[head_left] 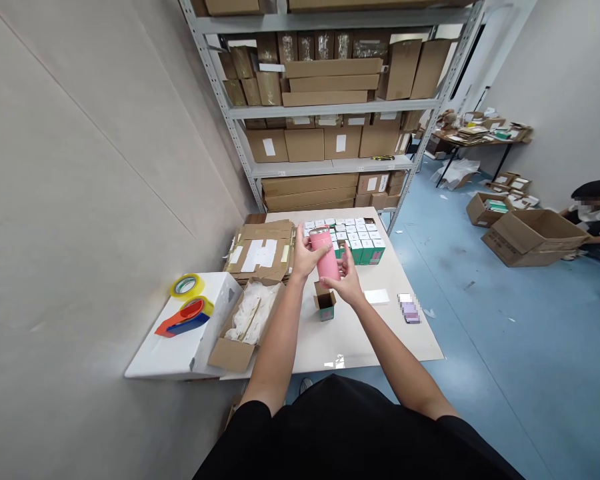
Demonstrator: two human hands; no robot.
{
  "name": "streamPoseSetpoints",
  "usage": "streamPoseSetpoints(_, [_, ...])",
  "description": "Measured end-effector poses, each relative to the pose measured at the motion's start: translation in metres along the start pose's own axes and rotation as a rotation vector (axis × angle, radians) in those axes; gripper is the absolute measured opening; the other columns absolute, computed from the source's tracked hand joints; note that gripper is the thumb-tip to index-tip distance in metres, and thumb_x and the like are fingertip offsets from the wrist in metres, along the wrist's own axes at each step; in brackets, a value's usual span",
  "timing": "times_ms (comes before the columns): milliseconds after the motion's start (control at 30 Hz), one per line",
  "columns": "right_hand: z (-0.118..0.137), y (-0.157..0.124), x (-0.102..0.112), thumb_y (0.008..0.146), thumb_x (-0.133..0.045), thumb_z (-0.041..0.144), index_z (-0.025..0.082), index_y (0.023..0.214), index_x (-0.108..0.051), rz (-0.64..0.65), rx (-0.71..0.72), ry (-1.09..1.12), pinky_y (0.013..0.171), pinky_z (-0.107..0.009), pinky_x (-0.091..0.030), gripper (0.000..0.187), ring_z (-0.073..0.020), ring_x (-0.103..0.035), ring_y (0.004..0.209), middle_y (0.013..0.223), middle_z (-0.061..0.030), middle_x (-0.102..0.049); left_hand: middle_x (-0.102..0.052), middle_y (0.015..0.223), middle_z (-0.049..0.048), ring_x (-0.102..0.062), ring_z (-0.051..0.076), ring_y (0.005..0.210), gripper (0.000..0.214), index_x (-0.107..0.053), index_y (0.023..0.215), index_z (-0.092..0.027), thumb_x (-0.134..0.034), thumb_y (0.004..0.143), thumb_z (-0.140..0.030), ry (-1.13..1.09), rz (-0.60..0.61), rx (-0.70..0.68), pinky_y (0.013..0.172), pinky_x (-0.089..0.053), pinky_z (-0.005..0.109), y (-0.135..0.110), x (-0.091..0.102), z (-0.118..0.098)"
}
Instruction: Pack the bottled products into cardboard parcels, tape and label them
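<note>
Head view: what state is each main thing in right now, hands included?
Pink tumbler: held, slightly tilted
Left hand: gripping the tumbler's upper part
Right hand: holding its lower part
Small green box: open, upright
Green-and-white boxes: standing in rows
Carton with white wrapping: open
Cardboard stack: flattened
Tape dispenser: lying down
Large floor carton: open

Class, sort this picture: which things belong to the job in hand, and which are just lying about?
Likely part of the job:
pink tumbler, held by left hand and right hand
small open box
green-and-white boxes

Probably just lying about:
yellow tape roll
tape dispenser
flattened cardboard
</note>
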State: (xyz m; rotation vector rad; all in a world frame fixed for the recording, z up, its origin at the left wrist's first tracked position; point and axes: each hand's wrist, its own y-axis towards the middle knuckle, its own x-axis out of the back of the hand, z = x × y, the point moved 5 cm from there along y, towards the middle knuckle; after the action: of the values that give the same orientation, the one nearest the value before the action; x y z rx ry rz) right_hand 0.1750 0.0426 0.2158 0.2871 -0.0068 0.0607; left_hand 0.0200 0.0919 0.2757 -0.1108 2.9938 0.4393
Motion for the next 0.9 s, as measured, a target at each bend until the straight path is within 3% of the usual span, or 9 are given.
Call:
streamPoseSetpoints(167, [-0.005, 0.0, -0.006, 0.078, -0.084, 0.049, 0.034, 0.172, -0.002, 0.074, -0.019, 0.077, 0.096, -0.045, -0.059, 0.126, -0.0258, -0.069, 0.106, 0.121, -0.0067, -0.067, -0.073, 0.122, 0.0126, -0.072, 0.028, 0.113, 0.137, -0.009, 0.172, -0.028, -0.098, 0.068, -0.043, -0.129, 0.065, 0.049, 0.1, -0.058, 0.043, 0.002, 0.001, 0.004])
streamPoseSetpoints(300, [-0.006, 0.001, -0.003, 0.07, -0.092, 0.047, 0.033, 0.172, -0.006, -0.019, -0.024, -0.038, 0.096, -0.046, -0.058, 0.134, -0.0261, -0.067, 0.103, 0.126, -0.0089, -0.064, -0.07, 0.128, 0.0125, -0.072, 0.027, 0.113, 0.14, -0.013, 0.171, -0.032, -0.101, 0.062, -0.039, -0.075, 0.018, 0.053, 0.101, -0.058, 0.043, 0.004, 0.006, 0.007])
streamPoseSetpoints(433, [-0.005, 0.001, -0.007, 0.074, -0.088, 0.04, 0.036, 0.171, -0.002, 0.058, -0.043, 0.028, 0.101, -0.046, -0.056, 0.13, -0.0247, -0.068, 0.107, 0.131, -0.0084, -0.065, -0.071, 0.125, 0.0133, -0.071, 0.028, 0.115, 0.137, -0.009, 0.172, -0.029, -0.097, 0.068, -0.044, -0.152, 0.058, 0.076, 0.104, -0.057, 0.046, 0.006, 0.006, 0.013])
streamPoseSetpoints(533, [-0.008, 0.001, -0.006, 0.073, -0.087, 0.038, 0.036, 0.171, -0.003, 0.035, -0.043, 0.047, 0.1, -0.045, -0.056, 0.129, -0.0239, -0.069, 0.106, 0.128, -0.0069, -0.067, -0.068, 0.135, 0.0143, -0.069, 0.028, 0.121, 0.129, -0.009, 0.171, -0.032, -0.093, 0.074, -0.049, -0.181, 0.078, 0.077, 0.106, -0.055, 0.045, 0.006, 0.006, 0.019])
streamPoseSetpoints(600, [-0.012, 0.001, -0.005, 0.069, -0.09, 0.039, 0.036, 0.171, -0.004, 0.006, -0.056, 0.028, 0.098, -0.045, -0.057, 0.133, -0.0246, -0.069, 0.105, 0.128, -0.0074, -0.067, -0.066, 0.138, 0.0137, -0.069, 0.027, 0.12, 0.13, -0.012, 0.171, -0.034, -0.095, 0.072, -0.048, -0.127, 0.065, 0.086, 0.105, -0.056, 0.043, 0.007, 0.007, 0.023])
streamPoseSetpoints(700, [-0.018, 0.0, -0.007, 0.066, -0.093, 0.04, 0.038, 0.171, -0.003, 0.021, -0.082, 0.011, 0.1, -0.048, -0.057, 0.138, -0.0274, -0.068, 0.114, 0.136, -0.0093, -0.064, -0.071, 0.126, 0.0121, -0.072, 0.025, 0.11, 0.135, -0.014, 0.171, -0.03, -0.098, 0.066, -0.045, -0.071, 0.072, 0.117, 0.1, -0.057, 0.041, 0.007, 0.008, 0.028])
streamPoseSetpoints(800, [-0.021, 0.0, -0.01, 0.074, -0.087, 0.041, 0.037, 0.171, -0.006, 0.062, -0.078, 0.082, 0.104, -0.049, -0.056, 0.127, -0.0279, -0.068, 0.118, 0.137, -0.0104, -0.064, -0.075, 0.115, 0.0105, -0.074, 0.024, 0.103, 0.13, -0.015, 0.17, -0.025, -0.094, 0.07, -0.048, -0.096, 0.097, 0.125, 0.099, -0.058, 0.043, 0.005, 0.006, 0.031])
streamPoseSetpoints(900, [-0.025, 0.002, -0.008, 0.077, -0.083, 0.038, 0.034, 0.171, -0.009, 0.049, -0.085, 0.139, 0.1, -0.048, -0.059, 0.12, -0.0263, -0.072, 0.107, 0.125, -0.0092, -0.069, -0.075, 0.12, 0.0124, -0.073, 0.026, 0.109, 0.12, -0.019, 0.169, -0.025, -0.089, 0.075, -0.051, -0.097, 0.115, 0.14, 0.101, -0.056, 0.045, 0.001, 0.005, 0.034])
